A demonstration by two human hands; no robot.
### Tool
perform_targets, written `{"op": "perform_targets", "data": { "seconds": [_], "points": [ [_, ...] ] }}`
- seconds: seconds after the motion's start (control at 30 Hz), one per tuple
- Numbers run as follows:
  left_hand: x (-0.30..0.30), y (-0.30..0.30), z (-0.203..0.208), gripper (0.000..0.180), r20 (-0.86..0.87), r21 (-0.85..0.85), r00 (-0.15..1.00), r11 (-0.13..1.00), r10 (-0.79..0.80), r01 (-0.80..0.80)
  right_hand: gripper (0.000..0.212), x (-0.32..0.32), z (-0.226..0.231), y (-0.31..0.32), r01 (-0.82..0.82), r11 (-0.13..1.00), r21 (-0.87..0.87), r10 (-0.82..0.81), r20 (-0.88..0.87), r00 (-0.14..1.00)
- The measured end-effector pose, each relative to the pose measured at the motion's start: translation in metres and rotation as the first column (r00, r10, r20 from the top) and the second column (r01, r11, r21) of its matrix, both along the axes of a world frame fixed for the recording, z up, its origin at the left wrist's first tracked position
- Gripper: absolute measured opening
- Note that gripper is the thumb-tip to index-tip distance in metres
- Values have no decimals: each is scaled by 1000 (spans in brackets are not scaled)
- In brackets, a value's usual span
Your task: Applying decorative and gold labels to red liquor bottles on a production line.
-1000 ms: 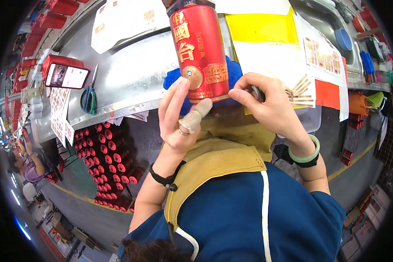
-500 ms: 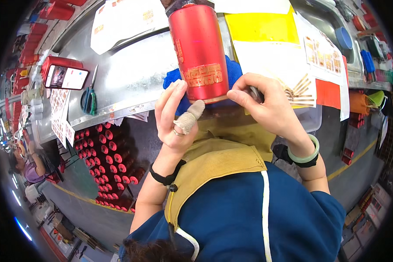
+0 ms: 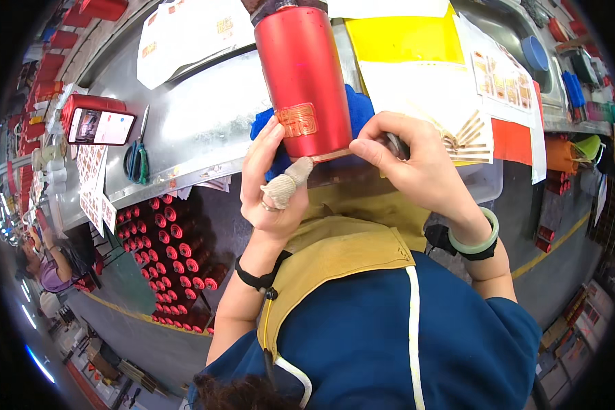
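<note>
Clamps the left hand's (image 3: 277, 198) grip on the base end of a glossy red cylindrical bottle (image 3: 304, 68), laid over crumpled blue cloth (image 3: 359, 106) at the silvery metal table's (image 3: 208, 137) edge. Touches the base rim with the right hand (image 3: 417, 160), thumb and forefinger bent close; cannot tell whether closed on the thin gold strip (image 3: 331, 156) there.
</note>
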State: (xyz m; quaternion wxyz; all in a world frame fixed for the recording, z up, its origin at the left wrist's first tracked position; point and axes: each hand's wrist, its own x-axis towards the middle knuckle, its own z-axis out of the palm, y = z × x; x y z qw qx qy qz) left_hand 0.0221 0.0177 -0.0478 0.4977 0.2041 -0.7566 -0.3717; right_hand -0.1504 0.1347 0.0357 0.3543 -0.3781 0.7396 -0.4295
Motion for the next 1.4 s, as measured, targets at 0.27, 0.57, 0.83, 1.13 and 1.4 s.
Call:
{"op": "perform_targets", "data": {
  "seconds": [0.27, 0.57, 0.83, 1.13, 1.4],
  "points": [
    [-1, -2, 21, 33, 262, -324, 965, 939, -26, 113, 21, -3, -9, 4, -25, 999, -23, 24, -59, 998],
    [4, -3, -3, 51, 5, -66, 1000, 997, -30, 31, 24, 0, -4, -1, -20, 999, -25, 20, -27, 999],
    [-11, -4, 28, 37, 214, -396, 977, 912, -20, 106, 25, 0, -6, 1, -10, 999, -35, 8, -43, 999],
    [8, -5, 3, 51, 117, -263, 993, 964, -15, 46, 24, 2, -6, -2, -16, 998, -67, 13, -50, 999],
    [-6, -3, 28, 27, 220, -422, 975, 904, 36, 62, 24, 4, -9, -1, -11, 998, -67, 7, -63, 998]
  ]
}}
